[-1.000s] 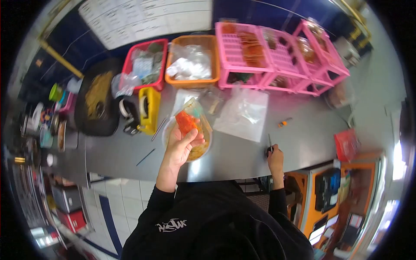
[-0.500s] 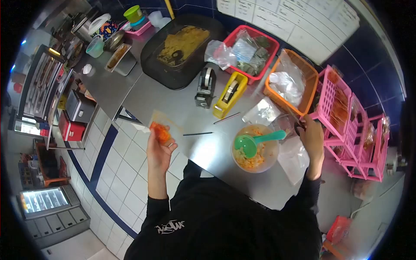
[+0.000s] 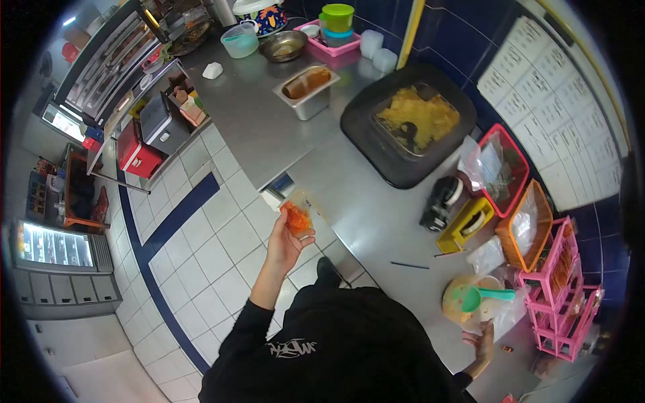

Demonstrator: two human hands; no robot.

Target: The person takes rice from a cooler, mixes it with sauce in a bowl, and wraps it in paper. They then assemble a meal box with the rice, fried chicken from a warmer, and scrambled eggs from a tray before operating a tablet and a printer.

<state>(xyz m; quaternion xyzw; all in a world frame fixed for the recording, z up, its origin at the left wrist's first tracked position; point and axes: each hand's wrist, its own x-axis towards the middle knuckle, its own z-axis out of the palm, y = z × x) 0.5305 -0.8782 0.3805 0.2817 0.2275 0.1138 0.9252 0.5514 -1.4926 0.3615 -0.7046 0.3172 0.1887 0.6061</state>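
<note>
My left hand [image 3: 285, 243] is raised over the tiled floor beside the steel counter [image 3: 376, 221] and grips a small clear plastic bag [image 3: 297, 216] filled with orange food. My right hand [image 3: 482, 334] rests low at the counter's near end, next to a round bowl [image 3: 463, 307] of mixed food with a green scoop [image 3: 478, 295] lying in it. Whether the right hand holds anything cannot be made out. My black sleeves and torso fill the bottom of the view.
A black tray [image 3: 408, 127] of yellow food, a black tape dispenser [image 3: 440, 201], a yellow tape dispenser [image 3: 465, 225], red [image 3: 502, 171] and orange [image 3: 531, 235] baskets and pink racks [image 3: 561, 295] line the counter. A steel pan [image 3: 306, 91], bowls and tubs stand further back. Shelves and a red box [image 3: 136, 154] are on the left.
The view has swung left, toward the floor and far counter. My left hand has carried the orange-filled bag further from the bowl. My right hand has dropped from the baskets to beside the bowl.
</note>
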